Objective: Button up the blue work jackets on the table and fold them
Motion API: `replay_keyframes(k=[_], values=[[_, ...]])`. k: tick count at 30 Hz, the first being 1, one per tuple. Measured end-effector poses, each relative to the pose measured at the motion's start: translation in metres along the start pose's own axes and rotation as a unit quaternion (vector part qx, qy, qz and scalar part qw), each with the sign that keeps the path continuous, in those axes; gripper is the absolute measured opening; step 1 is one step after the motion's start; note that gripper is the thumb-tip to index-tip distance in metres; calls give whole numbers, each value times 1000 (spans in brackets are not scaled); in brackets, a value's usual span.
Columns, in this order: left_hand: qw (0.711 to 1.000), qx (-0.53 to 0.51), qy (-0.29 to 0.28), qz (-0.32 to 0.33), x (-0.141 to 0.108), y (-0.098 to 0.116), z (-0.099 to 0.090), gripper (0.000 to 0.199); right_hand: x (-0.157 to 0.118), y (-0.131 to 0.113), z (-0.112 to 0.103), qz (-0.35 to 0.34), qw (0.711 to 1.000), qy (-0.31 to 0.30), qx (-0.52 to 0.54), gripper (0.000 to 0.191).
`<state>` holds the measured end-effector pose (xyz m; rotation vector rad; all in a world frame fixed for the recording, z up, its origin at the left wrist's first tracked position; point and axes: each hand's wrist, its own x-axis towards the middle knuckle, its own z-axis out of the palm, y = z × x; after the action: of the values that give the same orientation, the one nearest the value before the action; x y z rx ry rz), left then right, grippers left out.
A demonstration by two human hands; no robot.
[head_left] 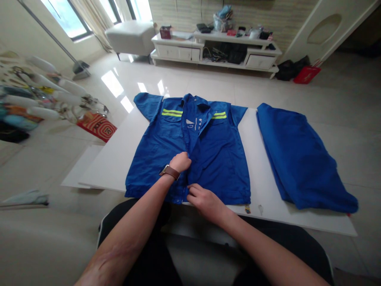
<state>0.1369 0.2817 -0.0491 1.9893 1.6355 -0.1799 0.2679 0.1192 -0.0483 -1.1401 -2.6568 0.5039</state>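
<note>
A blue work jacket lies front side up on a white table, collar away from me. It has yellow-green reflective strips across the chest and its front edges part toward the collar. My left hand, with a brown-strapped watch at the wrist, is closed on the front edge around mid-length. Lower down, near the hem, my right hand pinches the front opening between thumb and fingers. What exactly lies between the fingertips is partly hidden. To the right rests a folded blue garment.
The white tabletop ends just before my knees. Left of it stand a red patterned bag and a cluttered rack. Across the tiled floor are a white TV cabinet, a white ottoman and a red bag.
</note>
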Motion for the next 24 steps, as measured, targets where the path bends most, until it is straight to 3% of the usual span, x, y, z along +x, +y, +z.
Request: replay_keyframes(k=[5,8,13,19,24], values=[[1000,19,-25,0,3,-8,-3,26,-3,1,5,74,988,97,90,38],[999,33,-34,-3,3,-11,-1,28,-4,1,5,123,974,122,143,40],[998,60,-27,5,-2,-11,3,36,-2,-1,3,154,972,82,158,34],[995,101,-16,12,-6,-13,3,35,-2,-4,10,114,988,1,102,25],[995,98,-13,19,-10,-11,2,35,0,-7,21,101,987,16,123,22]])
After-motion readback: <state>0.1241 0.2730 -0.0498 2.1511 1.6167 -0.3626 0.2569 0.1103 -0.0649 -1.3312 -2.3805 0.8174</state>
